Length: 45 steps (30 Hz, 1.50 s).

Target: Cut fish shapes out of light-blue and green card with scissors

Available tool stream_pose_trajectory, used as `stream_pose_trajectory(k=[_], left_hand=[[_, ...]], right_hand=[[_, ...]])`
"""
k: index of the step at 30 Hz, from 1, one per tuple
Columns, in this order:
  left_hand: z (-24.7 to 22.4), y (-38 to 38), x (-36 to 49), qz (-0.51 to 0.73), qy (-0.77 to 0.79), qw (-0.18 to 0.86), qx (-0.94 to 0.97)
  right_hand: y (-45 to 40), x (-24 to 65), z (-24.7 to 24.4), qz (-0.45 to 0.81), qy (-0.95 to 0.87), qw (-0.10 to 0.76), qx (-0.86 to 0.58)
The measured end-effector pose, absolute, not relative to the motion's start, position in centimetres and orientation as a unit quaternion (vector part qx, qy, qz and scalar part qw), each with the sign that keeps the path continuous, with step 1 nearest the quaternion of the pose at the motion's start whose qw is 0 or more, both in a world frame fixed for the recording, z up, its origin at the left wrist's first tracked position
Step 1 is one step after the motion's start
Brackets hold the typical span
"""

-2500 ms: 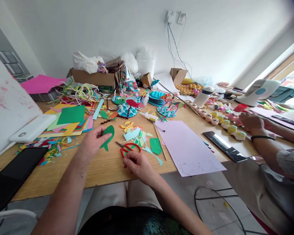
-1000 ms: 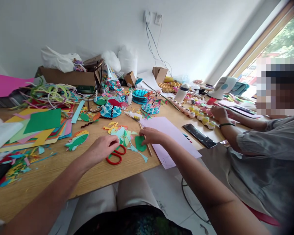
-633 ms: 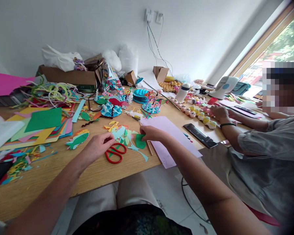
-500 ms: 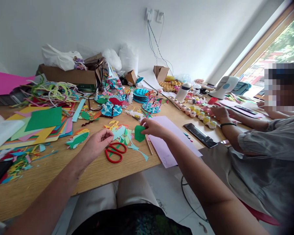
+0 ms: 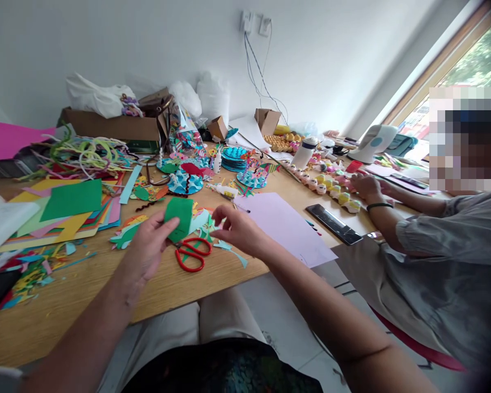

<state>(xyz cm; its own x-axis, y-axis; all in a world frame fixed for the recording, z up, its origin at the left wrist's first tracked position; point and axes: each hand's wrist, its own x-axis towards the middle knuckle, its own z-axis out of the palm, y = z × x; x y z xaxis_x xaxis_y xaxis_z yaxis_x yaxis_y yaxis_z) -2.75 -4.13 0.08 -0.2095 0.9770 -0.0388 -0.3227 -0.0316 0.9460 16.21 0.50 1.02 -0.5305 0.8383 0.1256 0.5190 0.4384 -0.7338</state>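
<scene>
My left hand (image 5: 153, 237) pinches a green piece of paper (image 5: 179, 218) between thumb and fingers, holding it up over the table. Close to its right is my right hand (image 5: 237, 229), fingers loosely bent and apart, with nothing seen in them. Red-handled scissors (image 5: 193, 255) lie just below the green paper, their blades partly hidden. Around them are pale blue and green paper scraps (image 5: 207, 221). A lilac sheet (image 5: 278, 226) lies beyond my right hand, with a pen (image 5: 242, 209) at its left edge. Green fish-shaped cutouts (image 5: 125, 236) rest left of my left hand.
Stacked coloured paper (image 5: 71, 204) and pipe cleaners (image 5: 85, 155) occupy the left side. Blue paper-plate crafts (image 5: 185, 183), a glue bottle (image 5: 225, 190) and a white cup (image 5: 305, 153) stand farther back. Right of the lilac sheet lies a phone (image 5: 333, 224); a co-worker's hands (image 5: 368, 186) are beyond.
The green paper has passed from my right hand to my left and is now more upright. My right hand has drawn slightly left and let go. The pen has come into view.
</scene>
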Motion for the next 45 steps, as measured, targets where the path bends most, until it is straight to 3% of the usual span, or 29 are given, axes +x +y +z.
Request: stream_pose_trajectory(k=[3, 5, 12, 20, 24, 30, 32, 35, 39, 42, 45], left_hand=[[0.6, -4.7, -4.9, 0.684, 0.467, 0.478, 0.291], [0.7, -5.1, -5.8, 0.702, 0.472, 0.462, 0.266], [0.2, -5.9, -5.9, 0.710, 0.467, 0.458, 0.259], [0.4, -6.1, -5.6, 0.709, 0.472, 0.433, 0.295], [0.7, -6.0, -5.3, 0.711, 0.473, 0.424, 0.303], [0.9, -5.8, -5.5, 0.702, 0.478, 0.411, 0.330], [0.7, -5.7, -5.7, 0.702, 0.478, 0.410, 0.332], [0.3, -5.5, -5.9, 0.700, 0.481, 0.406, 0.337], [-0.3, -5.4, -5.7, 0.666, 0.493, 0.430, 0.360], [-0.4, -5.2, -4.9, 0.653, 0.493, 0.439, 0.372], [-0.4, -5.0, -4.0, 0.645, 0.493, 0.438, 0.386]], right_hand=[[-1.1, 17.7, 0.0, 0.203, -0.872, 0.050, -0.442], [-1.7, 18.3, -1.0, 0.177, -0.873, -0.002, -0.454], [0.8, 17.5, -3.0, 0.130, -0.868, 0.009, -0.478], [-0.1, 14.9, -1.2, 0.089, -0.890, 0.054, -0.444], [-1.0, 12.2, -1.6, 0.097, -0.924, 0.002, -0.370], [-1.0, 10.3, -0.8, 0.127, -0.912, -0.035, -0.390], [-1.0, 10.9, -0.1, 0.145, -0.903, -0.020, -0.403], [-0.8, 12.6, 0.3, 0.214, -0.866, 0.085, -0.444], [-0.1, 15.0, -0.3, 0.497, -0.687, 0.282, -0.449], [0.0, 15.6, -0.7, 0.628, -0.586, 0.334, -0.388], [-0.3, 14.8, -0.5, 0.662, -0.545, 0.374, -0.355]])
